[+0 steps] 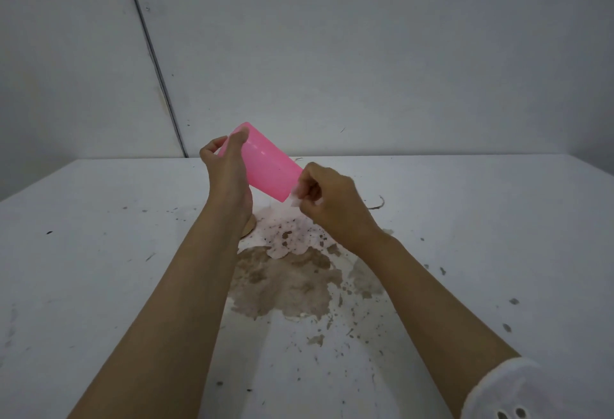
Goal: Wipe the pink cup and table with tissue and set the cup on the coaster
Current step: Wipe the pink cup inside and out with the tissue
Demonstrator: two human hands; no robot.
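The pink cup [265, 161] is held tilted above the tabletop [99, 252], left hand [229, 169] fingers closed round one end, hiding it. Right hand [327, 199] fingers pinch tissue [295, 198], mostly hidden, at the other end. A brown spill [285, 279] lies beneath; the coaster [248, 229] barely shows behind the left wrist.

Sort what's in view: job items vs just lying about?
Job:
- pink cup, tilted, held by left hand
- tissue, pinched in right hand at the cup's rim
- brown spill on the white table
- coaster, mostly hidden behind left wrist

Lying about:
- curled dark strand on the table
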